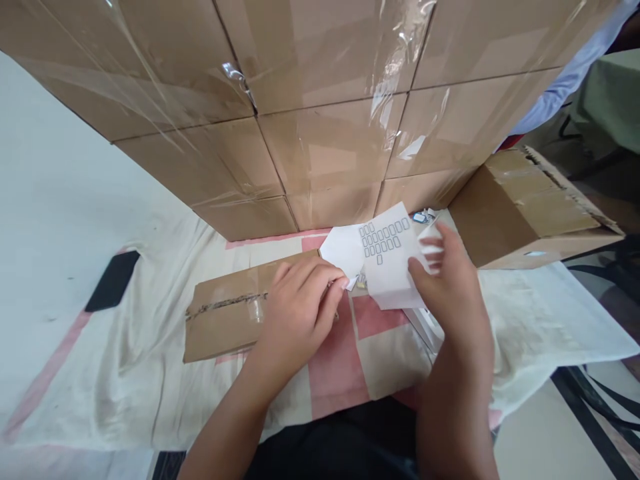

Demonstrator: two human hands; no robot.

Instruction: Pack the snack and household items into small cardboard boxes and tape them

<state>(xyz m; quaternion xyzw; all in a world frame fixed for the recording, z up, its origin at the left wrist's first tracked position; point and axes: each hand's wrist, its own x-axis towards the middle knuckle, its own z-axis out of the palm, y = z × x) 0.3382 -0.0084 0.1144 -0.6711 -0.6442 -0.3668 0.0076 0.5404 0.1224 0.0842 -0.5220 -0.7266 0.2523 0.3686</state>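
My left hand (pixel 305 300) is closed in a pinch, with a small white corner of paper (pixel 352 284) at its fingertips. It lies over the right end of a flat cardboard piece (pixel 225 307) with a torn, taped seam. A white sheet (pixel 387 280) printed with rows of small outlined rectangles stands tilted between the hands. Next to this sheet, my right hand (pixel 447 287) has its fingers apart, the thumb at the sheet's right edge. Another white paper (pixel 343 250) lies behind it. Small metallic and blue items (pixel 423 217), too small to name, sit behind the right hand.
Taped cardboard boxes (pixel 335 147) are stacked like a wall at the back. An open cardboard box (pixel 510 213) rests at the right. A black phone-like object (pixel 113 281) lies at the left on the cream and pink cloth (pixel 165 373). A white box-like item (pixel 425 327) is partly under my right hand.
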